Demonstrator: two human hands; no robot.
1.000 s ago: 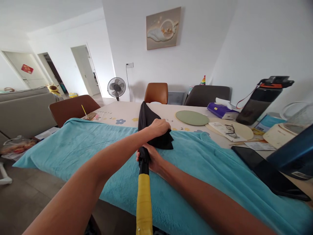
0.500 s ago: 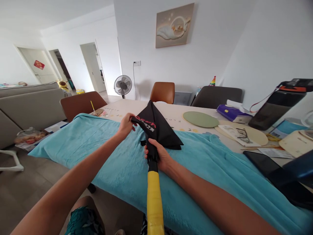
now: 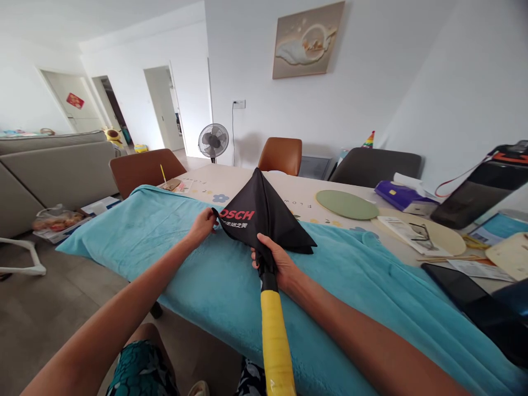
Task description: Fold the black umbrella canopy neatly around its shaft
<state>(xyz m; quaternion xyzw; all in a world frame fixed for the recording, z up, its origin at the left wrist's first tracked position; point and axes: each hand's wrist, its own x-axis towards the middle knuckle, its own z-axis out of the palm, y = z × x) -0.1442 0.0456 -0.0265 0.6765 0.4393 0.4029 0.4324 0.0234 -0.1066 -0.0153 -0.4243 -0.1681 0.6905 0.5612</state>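
Note:
A black umbrella (image 3: pixel 266 212) with a yellow-wrapped handle (image 3: pixel 275 335) points away from me above the blanket. Red "OSCH" lettering and white characters show on its left panel. My left hand (image 3: pixel 203 224) pinches the edge of that panel and holds it out to the left. My right hand (image 3: pixel 277 259) is wrapped round the gathered cloth and shaft just above the handle. Another folded panel spreads out to the right, its corner free. Under the umbrella lies a turquoise blanket (image 3: pixel 185 269), draped over the table's near side.
On the pale table (image 3: pixel 289 190) lie a green oval mat (image 3: pixel 346 204), a purple tissue box (image 3: pixel 398 197), glasses (image 3: pixel 419 232) and a black tablet-like slab (image 3: pixel 462 297). A dark bottle (image 3: pixel 466 192) stands at the right. Chairs and a fan (image 3: pixel 213 141) are beyond.
My left hand has drawn the panel edge left and slightly down, so the cloth is spread and its lettering shows more fully. My right hand keeps its hold. The view has shifted a little.

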